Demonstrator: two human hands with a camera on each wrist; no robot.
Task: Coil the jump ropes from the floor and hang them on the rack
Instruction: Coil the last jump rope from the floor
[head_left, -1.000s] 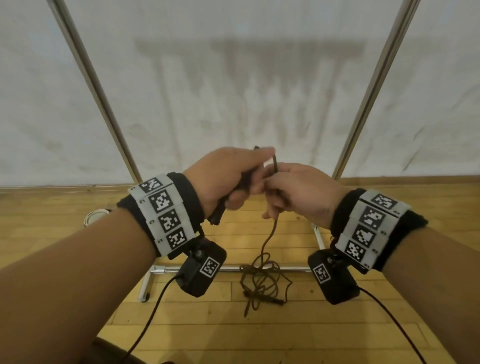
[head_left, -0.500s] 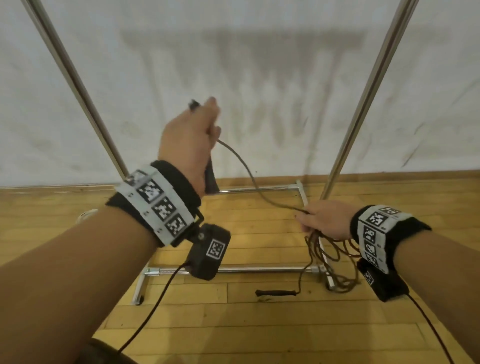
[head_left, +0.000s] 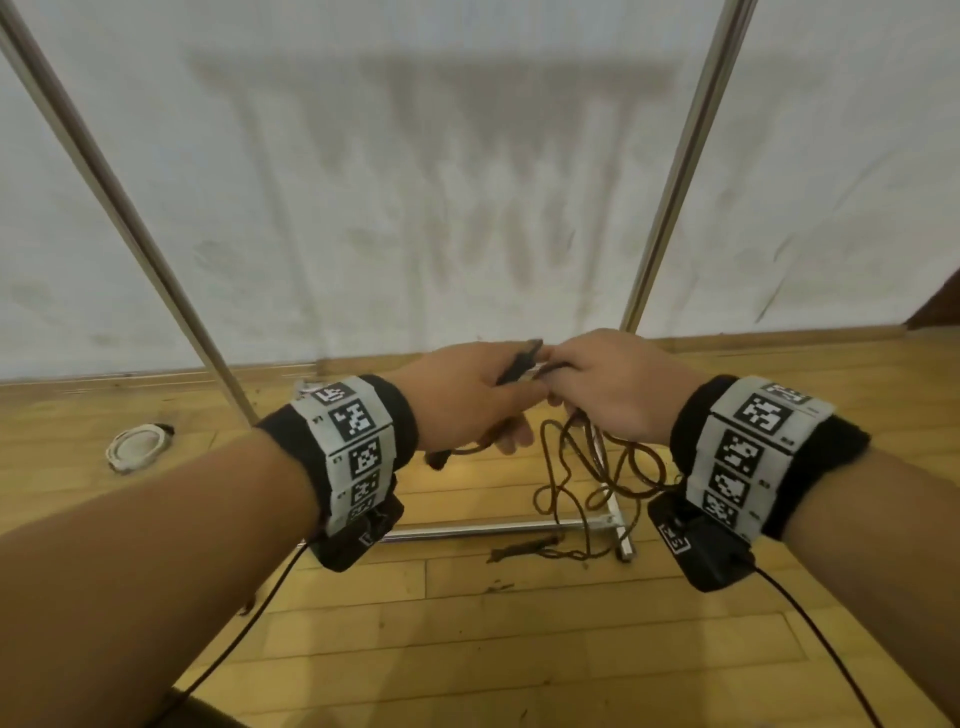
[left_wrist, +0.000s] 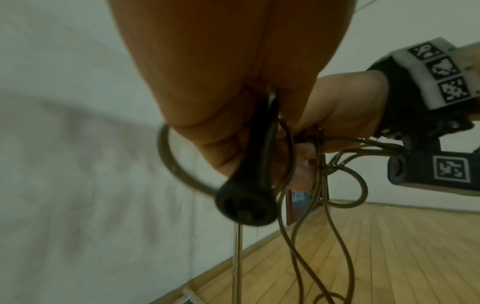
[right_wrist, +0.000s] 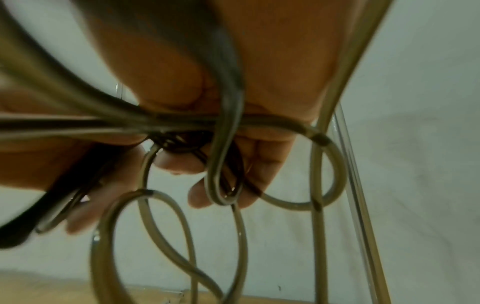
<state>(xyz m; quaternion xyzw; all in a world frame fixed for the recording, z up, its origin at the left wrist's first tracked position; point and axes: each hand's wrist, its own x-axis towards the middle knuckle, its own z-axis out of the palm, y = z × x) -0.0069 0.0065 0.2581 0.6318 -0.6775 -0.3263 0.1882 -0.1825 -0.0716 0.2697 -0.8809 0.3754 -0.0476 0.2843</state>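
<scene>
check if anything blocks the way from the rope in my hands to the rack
Nothing visible does. Both hands, left and right, hold the rope in front of the rack, with open air between its two posts. The top bar is out of view, and the far handle lies on the floor.

The head view looks forward and down from above both forearms, taking in the wooden floor (head_left: 519, 649), the white wall (head_left: 415, 182) and the rack's metal legs (head_left: 670, 171). The left wrist view sits close under the left hand (left_wrist: 221, 82), facing along it toward the right hand (left_wrist: 345, 107) and the wall. The right wrist view looks up close along the right hand's fingers (right_wrist: 262, 164), through rope loops (right_wrist: 145, 226). All three share the rope and wall.
</scene>
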